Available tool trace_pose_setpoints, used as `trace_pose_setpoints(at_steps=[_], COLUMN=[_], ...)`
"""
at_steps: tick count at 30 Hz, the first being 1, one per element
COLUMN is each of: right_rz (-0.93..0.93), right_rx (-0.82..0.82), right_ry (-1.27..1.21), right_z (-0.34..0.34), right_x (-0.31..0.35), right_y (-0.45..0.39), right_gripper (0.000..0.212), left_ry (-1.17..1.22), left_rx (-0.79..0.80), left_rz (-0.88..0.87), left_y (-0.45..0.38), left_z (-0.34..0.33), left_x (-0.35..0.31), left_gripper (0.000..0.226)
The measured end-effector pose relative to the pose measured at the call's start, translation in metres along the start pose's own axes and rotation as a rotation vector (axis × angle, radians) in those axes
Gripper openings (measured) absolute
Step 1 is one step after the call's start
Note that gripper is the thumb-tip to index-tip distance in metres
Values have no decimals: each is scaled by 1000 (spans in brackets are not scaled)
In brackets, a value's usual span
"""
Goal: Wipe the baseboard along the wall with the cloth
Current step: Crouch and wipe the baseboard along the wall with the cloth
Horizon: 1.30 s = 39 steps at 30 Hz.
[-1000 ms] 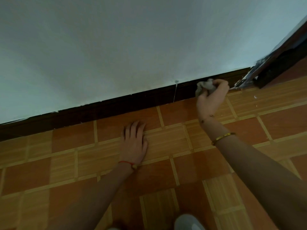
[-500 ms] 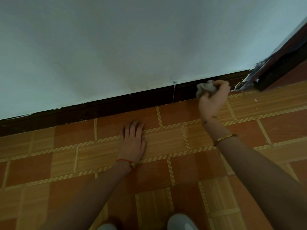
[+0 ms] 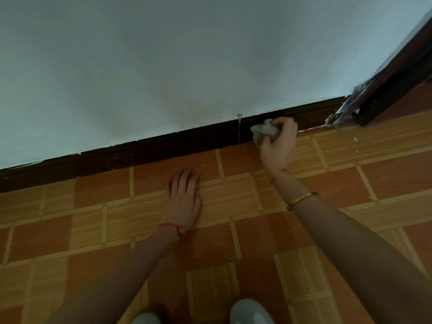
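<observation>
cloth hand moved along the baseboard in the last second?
Yes. The right hand with the cloth slid left, closer to the baseboard seam.

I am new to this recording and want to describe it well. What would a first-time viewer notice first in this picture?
First, the right hand gripping a crumpled grey cloth against the dark baseboard, near the door frame at the right. Next, the left hand pressed flat on the orange tiled floor in the middle. Above, the pale wall fills the upper half.
</observation>
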State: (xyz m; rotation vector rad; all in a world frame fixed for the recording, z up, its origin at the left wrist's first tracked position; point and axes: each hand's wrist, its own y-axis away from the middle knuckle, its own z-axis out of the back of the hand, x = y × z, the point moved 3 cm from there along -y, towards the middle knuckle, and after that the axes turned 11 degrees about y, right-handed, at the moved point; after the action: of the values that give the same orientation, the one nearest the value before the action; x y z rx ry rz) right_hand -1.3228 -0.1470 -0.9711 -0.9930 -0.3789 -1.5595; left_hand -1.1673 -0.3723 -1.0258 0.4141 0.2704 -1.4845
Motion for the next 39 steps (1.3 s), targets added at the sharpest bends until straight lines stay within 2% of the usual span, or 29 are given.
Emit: trace_pose_setpoints(at_steps=[4, 7, 10, 13, 17, 20, 24, 27, 29, 39], right_rz=[-130, -144, -131, -75, -1, 44, 13, -68, -58, -96], right_rx=[-170, -270, -301, -285, -121, -70, -88, -200, -232, -180], right_ry=[-15, -40, -35, -33, -27, -8, -12, 11, 40, 191], right_z=[22, 38, 42, 33, 14, 13, 25, 44, 54, 49], right_x=[-16, -30, -25, -8, 7, 8, -5, -24, -36, -42], right_y=[-25, -44, -46, -37, -15, -10, -23, -43, -54, -48], right_gripper=[32, 31, 29, 31, 35, 35, 32, 31, 33, 36], left_ry=[-4, -10, -22, -32, -74, -102, -119, -130, -124, -77], left_rx=[-4, -10, -5, -8, 8, 16, 16, 25, 27, 25], left_rz=[-6, 2, 12, 23, 19, 25, 3, 3, 21, 66], left_y=[1, 1, 2, 1, 1, 1, 1, 1, 1, 2], left_z=[1, 1, 0, 0, -1, -4, -3, -2, -3, -5], left_x=[0, -1, -3, -4, -5, -4, -1, -1, -3, -10], left_gripper=[56, 56, 56, 57, 57, 57, 56, 56, 57, 62])
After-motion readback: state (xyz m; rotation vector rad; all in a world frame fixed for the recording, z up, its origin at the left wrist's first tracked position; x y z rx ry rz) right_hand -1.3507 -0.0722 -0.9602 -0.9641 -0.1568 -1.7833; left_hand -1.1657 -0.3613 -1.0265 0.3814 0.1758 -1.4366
